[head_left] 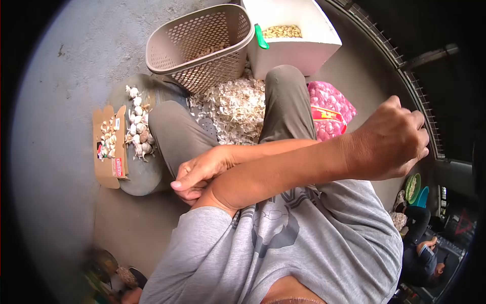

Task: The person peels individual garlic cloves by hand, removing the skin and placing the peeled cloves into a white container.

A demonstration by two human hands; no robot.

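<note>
While the left forearm crosses the body toward the right, the left hand point(389, 142) hangs beyond the net bag of garlic point(329, 99), its fingers clenched in a fist; inside of fist hidden, can't tell if anything is in it. Right hand point(201, 169) is crossed under, at the left elbow, fingers curled and partly behind the arm; can't tell whether they grasp anything.

Garlic bulbs point(138, 121) lie along the round stand point(139, 182), just beside the left knee point(172, 119). Cardboard box point(103, 176) with loose garlic pieces point(109, 136) sits at the stand's left edge, flap past the rim. Garlic peels point(235, 104) fill the gap between the legs, up to the basket point(212, 71). Basket is right up by the white box point(286, 61), peeled cloves point(282, 31) inside, green handle point(261, 36) over its near left rim.

Tight at front; crossed forearms leave little room over the lap. More floor left of the stand, plus a strip between net bag and wire rack point(430, 116). Another person point(424, 258) is well apart, lower right.
</note>
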